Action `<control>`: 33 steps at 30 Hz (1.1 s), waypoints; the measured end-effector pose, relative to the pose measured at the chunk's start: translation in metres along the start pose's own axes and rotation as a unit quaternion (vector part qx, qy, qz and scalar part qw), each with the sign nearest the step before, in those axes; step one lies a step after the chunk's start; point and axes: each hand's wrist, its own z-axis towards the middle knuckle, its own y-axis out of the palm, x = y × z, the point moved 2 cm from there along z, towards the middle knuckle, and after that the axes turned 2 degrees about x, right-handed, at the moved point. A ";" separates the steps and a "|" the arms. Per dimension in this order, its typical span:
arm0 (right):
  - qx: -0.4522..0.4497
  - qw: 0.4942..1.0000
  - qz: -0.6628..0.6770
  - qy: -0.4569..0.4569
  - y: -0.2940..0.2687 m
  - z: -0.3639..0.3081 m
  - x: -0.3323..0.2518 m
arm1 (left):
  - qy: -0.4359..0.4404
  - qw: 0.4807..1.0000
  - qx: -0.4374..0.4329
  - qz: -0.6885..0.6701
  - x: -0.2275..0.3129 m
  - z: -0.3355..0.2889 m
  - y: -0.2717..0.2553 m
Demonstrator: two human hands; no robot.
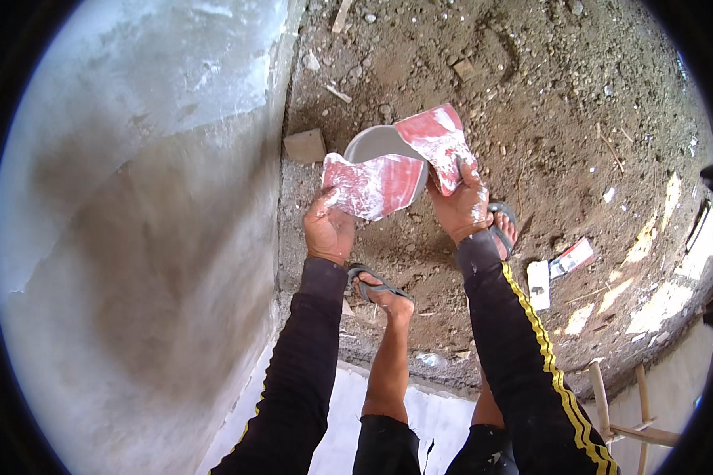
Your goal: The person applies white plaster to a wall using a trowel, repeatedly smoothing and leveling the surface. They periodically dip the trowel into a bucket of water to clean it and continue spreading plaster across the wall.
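Two red pieces smeared with white are in the person's hands, one to each, above a single round container (366,146) in pale grey on the ground (562,119). The left hand (329,236) is closed around the near edge of the left red piece (382,187), its thumb lying over the top; this piece covers the front of the container's mouth. The right hand (458,210) grips the lower end of the right red piece (432,133), thumb on its upper face, and this one slants over the container's right side. Whether either piece touches the rim, I cannot tell. Any lettering on them is hidden under the white smears.

Well to the right lie two flat things side by side: one white rectangle (539,285) and one red-and-white item (572,257), whose printing is too small to make out.

One tan block (305,146) sits against the grey wall (135,237), left of the container. Two feet in two grey sandals (380,286) stand below the hands. At least three wooden poles (643,396) show at the lower right.
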 end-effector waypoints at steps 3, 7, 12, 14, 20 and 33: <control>-0.025 0.999 -0.022 -0.007 -0.023 0.000 0.044 | -0.005 1.000 0.001 0.002 0.011 0.002 -0.058; 0.007 0.998 -0.049 -0.030 -0.038 -0.016 0.077 | 0.011 0.996 0.065 0.063 0.023 0.000 -0.114; 0.085 0.979 -0.147 -0.114 -0.042 -0.088 0.088 | 0.090 0.954 0.200 0.204 0.060 -0.044 -0.153; 0.050 0.984 -0.141 -0.092 -0.040 -0.119 0.092 | 0.142 0.946 0.154 0.249 0.073 -0.055 -0.158; 0.057 0.986 -0.122 -0.098 -0.040 -0.170 0.132 | 0.214 0.817 0.133 0.518 0.094 -0.030 -0.164; 0.047 0.981 -0.145 -0.117 -0.029 -0.173 0.242 | 0.187 0.669 0.135 0.706 0.107 0.043 -0.223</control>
